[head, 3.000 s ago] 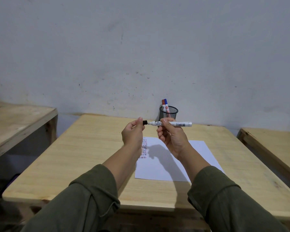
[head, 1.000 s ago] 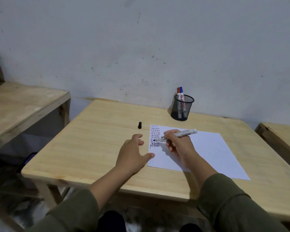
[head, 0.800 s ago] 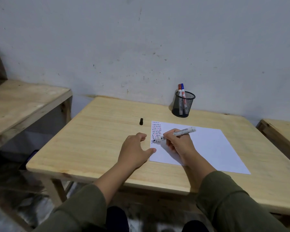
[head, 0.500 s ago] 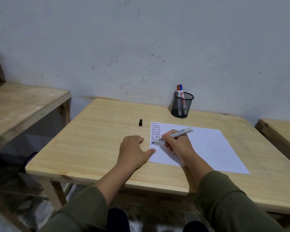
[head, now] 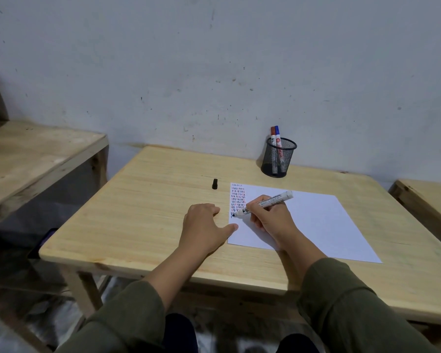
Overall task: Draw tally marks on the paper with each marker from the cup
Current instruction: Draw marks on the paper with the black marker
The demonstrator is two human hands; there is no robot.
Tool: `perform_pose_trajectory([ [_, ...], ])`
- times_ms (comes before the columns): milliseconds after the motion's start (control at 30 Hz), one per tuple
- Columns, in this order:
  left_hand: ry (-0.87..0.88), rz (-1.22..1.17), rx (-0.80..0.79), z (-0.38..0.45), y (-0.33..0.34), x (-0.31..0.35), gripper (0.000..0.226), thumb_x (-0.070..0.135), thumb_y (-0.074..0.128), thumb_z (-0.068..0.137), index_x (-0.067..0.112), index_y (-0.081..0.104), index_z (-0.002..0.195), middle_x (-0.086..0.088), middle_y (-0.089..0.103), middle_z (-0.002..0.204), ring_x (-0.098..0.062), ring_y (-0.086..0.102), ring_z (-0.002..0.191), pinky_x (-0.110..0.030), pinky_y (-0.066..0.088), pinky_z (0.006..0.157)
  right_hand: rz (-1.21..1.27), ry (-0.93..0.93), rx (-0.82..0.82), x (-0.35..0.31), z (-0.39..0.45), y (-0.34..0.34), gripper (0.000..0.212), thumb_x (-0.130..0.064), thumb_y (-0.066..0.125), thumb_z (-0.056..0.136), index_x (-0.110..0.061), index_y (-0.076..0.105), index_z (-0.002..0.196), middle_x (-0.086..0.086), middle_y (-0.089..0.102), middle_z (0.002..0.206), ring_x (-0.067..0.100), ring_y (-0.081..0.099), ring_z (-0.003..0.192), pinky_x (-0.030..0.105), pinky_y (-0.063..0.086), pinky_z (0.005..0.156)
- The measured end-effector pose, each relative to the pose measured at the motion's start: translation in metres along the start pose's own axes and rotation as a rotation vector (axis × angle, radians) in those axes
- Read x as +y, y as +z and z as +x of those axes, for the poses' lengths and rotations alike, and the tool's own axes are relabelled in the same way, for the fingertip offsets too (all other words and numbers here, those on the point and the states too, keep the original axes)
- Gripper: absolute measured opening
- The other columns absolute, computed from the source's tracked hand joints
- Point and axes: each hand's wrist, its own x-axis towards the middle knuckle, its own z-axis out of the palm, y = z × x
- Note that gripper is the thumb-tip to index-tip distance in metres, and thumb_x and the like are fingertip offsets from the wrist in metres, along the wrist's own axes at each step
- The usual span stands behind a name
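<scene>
The paper point(head: 313, 225) lies flat on the wooden table point(head: 143, 200), right of the frame's centre, with a narrow block of red, blue and dark tally marks point(head: 237, 198) running down its upper left corner. My right hand point(head: 270, 217) pinches the white marker point(head: 264, 203) in a writing grip, fingers curled round its barrel. The dark tip touches the sheet at the bottom of the tally block, and the barrel slants up toward the right. My left hand point(head: 204, 228) rests palm down on the table just left of the paper, holding nothing, fingers loosely bent and the thumb stretched out so that its tip touches the sheet's left edge. The black cap point(head: 215, 183) lies on the bare wood above my left hand, near the paper's upper left corner but apart from it. Further up, near the wall, the black mesh cup point(head: 278, 157) stands upright, holding a red marker point(head: 273, 135) and a blue marker point(head: 277, 133), caps up.
</scene>
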Motion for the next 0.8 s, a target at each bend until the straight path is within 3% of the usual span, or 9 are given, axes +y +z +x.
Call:
perform_pose_trajectory([
  [567,-0.003,0.002,-0.009,-0.001,-0.002,0.001,0.071,0.051,0.070,0.071,0.014,0.055,0.129,0.002,0.054,0.136,-0.017,0.039,0.131,-0.029,0.033,0.105,0.001,0.009,-0.017,-0.005,-0.004,-0.001,0.011,-0.010,0.058,0.084,0.000,0.062,0.080,0.006,0.056,0.060,0.006,0.049,0.048,0.015,0.041,0.047],
  [800,-0.010,-0.082,0.019,0.004,-0.001,-0.001,0.061,0.048,0.068,0.072,0.018,0.057,0.124,0.003,0.060,0.127,-0.015,0.048,0.123,-0.030,0.038,0.102,0.312,0.068,0.071,-0.013,-0.006,-0.004,0.015,-0.005,0.058,0.087,-0.007,0.058,0.072,0.006,0.052,0.054,0.010,0.044,0.040,0.017,0.039,0.039],
])
